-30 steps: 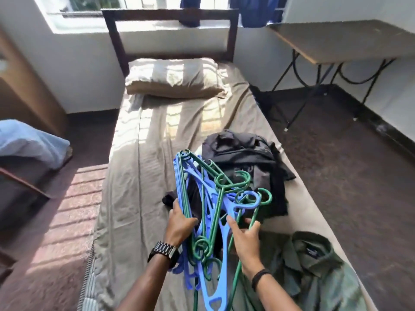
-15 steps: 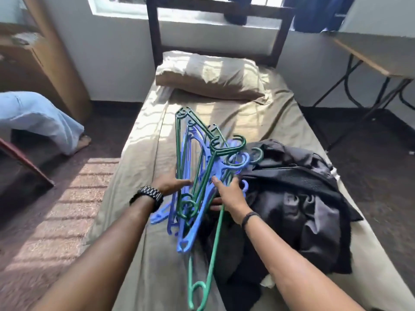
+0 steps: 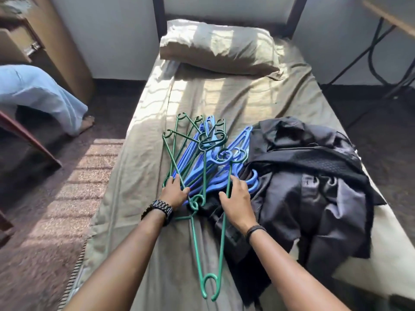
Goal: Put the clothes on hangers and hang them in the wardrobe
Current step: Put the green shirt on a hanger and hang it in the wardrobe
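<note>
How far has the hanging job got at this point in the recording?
Done: nothing visible; no garment is on a hanger and no wardrobe interior shows. In hand: the bunch of green and blue hangers lies on the bed, with the left hand and right hand on it, fingers among the bars. Left: the whole pile of dark clothes beside them must be hung and carried over.

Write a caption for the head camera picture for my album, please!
Two hands, left and right, spread green and blue hangers on a bed beside dark clothes.
</note>
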{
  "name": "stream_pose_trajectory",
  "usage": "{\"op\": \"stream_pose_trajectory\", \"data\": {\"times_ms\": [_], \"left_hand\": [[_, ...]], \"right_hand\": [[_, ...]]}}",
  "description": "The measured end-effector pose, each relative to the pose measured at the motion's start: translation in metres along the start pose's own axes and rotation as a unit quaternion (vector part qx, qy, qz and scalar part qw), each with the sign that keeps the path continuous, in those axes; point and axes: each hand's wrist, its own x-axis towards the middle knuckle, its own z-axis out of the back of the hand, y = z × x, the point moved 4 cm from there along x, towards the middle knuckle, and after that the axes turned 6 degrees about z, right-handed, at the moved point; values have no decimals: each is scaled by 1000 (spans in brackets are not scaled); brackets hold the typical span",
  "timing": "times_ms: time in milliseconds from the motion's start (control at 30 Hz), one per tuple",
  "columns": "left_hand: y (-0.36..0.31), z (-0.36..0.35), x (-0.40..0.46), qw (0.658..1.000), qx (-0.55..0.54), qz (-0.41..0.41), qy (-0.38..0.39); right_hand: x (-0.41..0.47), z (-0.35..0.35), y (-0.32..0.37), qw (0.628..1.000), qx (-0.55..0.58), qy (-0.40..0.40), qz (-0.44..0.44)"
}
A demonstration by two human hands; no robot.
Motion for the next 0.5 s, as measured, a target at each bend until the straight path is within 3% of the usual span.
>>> {"op": "stream_pose_trajectory", "data": {"times_ms": [133,200,267,367,433,500], "left_hand": [[-8,7,-33,989,-58,-2,-136],[-13,-1,-56,979,-96,-39,-177],[-16,-17,-74,983,-87,-47,-155],[-11,-40,-84,996,14,-27,-87],[-7,-42,-83,997,38,-24,-65],[-5,-37,-83,997,49,-25,-50]], "right_hand": [[-34,7,-10,992,62,-97,-49],[-50,2,-17,987,89,-79,-104],[-63,-11,-22,988,76,-15,-130],[-74,-23,-28,984,68,63,-155],[-78,-20,-28,985,60,75,-146],[-82,-8,-26,986,79,31,-140]]}}
